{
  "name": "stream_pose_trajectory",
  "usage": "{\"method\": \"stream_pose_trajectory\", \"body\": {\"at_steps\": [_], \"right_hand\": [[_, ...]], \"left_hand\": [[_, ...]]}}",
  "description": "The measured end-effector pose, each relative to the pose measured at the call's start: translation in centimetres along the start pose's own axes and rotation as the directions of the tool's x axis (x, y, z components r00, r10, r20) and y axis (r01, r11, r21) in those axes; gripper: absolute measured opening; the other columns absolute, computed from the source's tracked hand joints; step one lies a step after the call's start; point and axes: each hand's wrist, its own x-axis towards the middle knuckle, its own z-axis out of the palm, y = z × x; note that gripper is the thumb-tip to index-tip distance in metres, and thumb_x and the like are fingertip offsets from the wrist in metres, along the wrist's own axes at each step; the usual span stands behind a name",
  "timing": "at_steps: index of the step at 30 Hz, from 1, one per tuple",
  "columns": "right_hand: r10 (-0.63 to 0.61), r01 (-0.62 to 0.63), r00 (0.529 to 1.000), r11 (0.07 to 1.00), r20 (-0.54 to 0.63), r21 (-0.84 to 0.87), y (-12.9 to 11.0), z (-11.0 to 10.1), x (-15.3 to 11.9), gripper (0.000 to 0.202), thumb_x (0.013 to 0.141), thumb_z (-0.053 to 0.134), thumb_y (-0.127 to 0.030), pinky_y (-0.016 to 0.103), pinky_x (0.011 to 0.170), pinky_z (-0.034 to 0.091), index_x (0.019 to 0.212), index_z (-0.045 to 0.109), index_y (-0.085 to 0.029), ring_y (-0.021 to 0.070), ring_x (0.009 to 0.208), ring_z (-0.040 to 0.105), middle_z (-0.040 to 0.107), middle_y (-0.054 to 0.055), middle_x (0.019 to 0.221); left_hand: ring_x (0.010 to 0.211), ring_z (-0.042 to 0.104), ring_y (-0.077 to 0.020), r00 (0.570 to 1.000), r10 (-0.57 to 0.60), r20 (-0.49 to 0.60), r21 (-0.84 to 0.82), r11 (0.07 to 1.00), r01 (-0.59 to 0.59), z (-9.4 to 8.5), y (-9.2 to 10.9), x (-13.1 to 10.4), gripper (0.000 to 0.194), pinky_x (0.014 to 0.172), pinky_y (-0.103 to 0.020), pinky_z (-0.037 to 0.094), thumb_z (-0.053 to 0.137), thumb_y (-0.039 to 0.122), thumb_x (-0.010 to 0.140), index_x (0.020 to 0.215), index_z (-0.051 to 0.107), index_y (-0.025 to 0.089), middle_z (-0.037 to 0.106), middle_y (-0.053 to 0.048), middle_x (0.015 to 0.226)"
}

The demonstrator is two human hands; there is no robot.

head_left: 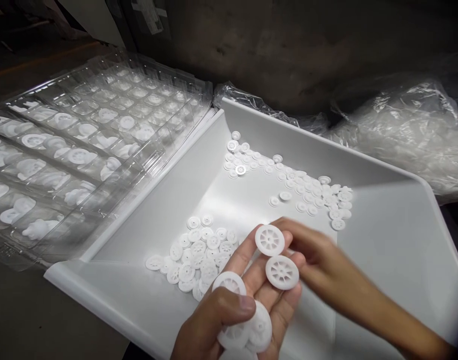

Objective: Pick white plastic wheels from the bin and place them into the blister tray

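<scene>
Several round white plastic spoked wheels lie in my left hand [213, 320], which is palm up with its thumb pressed over a wheel [259, 327]. Toward its fingertips are two more spoked wheels, an upper wheel [270, 240] and a lower wheel [282, 273], nearly edge to edge. My right hand [311, 250] reaches in from the right, its fingers closed at the edges of these two wheels and partly hidden behind them. Both hands are above a grey-white plastic bin [146, 220]. Below my left hand lies a pile of similar wheels [198, 252].
More small white wheels [307, 187] are scattered along the bin's far wall. At left stands a clear compartment tray [138, 165] with white parts in many pockets. Crumpled clear plastic bags [409, 135] lie behind the bin at right. A dark surface [289, 55] rises behind.
</scene>
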Motion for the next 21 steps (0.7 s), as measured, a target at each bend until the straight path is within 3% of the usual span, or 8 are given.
{"method": "stream_pose_trajectory", "body": {"at_steps": [4,8,14,18,21], "right_hand": [[-0.036,0.036,0.999,0.999,-0.007,-0.006,0.1,-1.0,0.1,0.015,0.089,0.059,-0.032,0.032,0.067,0.056,0.102,0.066,-0.028,0.0222,0.087,0.063,0.066,0.005,0.097],[-0.089,0.088,0.996,0.996,-0.021,-0.019,-0.9,-1.7,-0.4,0.02,0.087,0.061,-0.039,0.038,0.073,0.056,0.103,0.066,-0.029,0.0266,0.097,0.06,0.064,0.007,0.105],[-0.129,0.127,0.991,0.99,-0.041,-0.054,-2.8,-2.8,-0.7,0.022,0.089,0.056,-0.025,0.039,0.074,0.053,0.11,0.062,-0.03,0.027,0.106,0.055,0.057,0.006,0.123],[-0.201,0.199,0.98,0.973,-0.002,-0.119,-2.9,-3.3,-0.3,0.027,0.092,0.048,-0.014,0.043,0.079,0.046,0.109,0.062,-0.029,0.0246,0.11,0.049,0.054,0.0,0.129],[-0.237,0.231,0.971,0.965,-0.03,-0.124,-2.6,-3.5,-0.1,0.023,0.092,0.049,-0.014,0.038,0.07,0.04,0.094,0.066,-0.028,0.0213,0.105,0.051,0.06,-0.006,0.119]], "left_hand": [[0.131,0.045,-0.0215,0.999,-0.002,0.053,0.023,1.0,0.001,-0.5,-0.6,0.2,0.058,0.109,-0.03,0.037,0.049,0.006,0.073,0.13,0.053,0.018,0.055,-0.004,0.137],[0.132,0.044,-0.0253,0.998,-0.056,0.028,0.086,0.995,0.053,-0.5,-1.1,0.6,0.054,0.114,-0.039,0.028,0.051,0.007,0.066,0.114,0.066,0.026,0.064,-0.001,0.125],[0.131,0.044,-0.0271,0.988,-0.156,0.01,0.129,0.98,0.154,-0.4,-1.0,1.1,0.054,0.114,-0.043,0.022,0.053,0.011,0.058,0.107,0.065,0.03,0.066,0.0,0.112],[0.119,0.054,-0.0316,0.974,-0.224,0.036,0.247,0.946,0.208,-0.4,-0.8,1.4,0.042,0.107,-0.046,0.031,0.052,0.012,0.056,0.093,0.067,0.025,0.067,-0.001,0.096],[0.111,0.058,-0.0285,0.976,-0.198,0.088,0.182,0.967,0.179,-0.1,-0.9,1.4,0.034,0.098,-0.039,0.04,0.053,0.019,0.063,0.094,0.066,0.025,0.067,-0.002,0.091]]}}
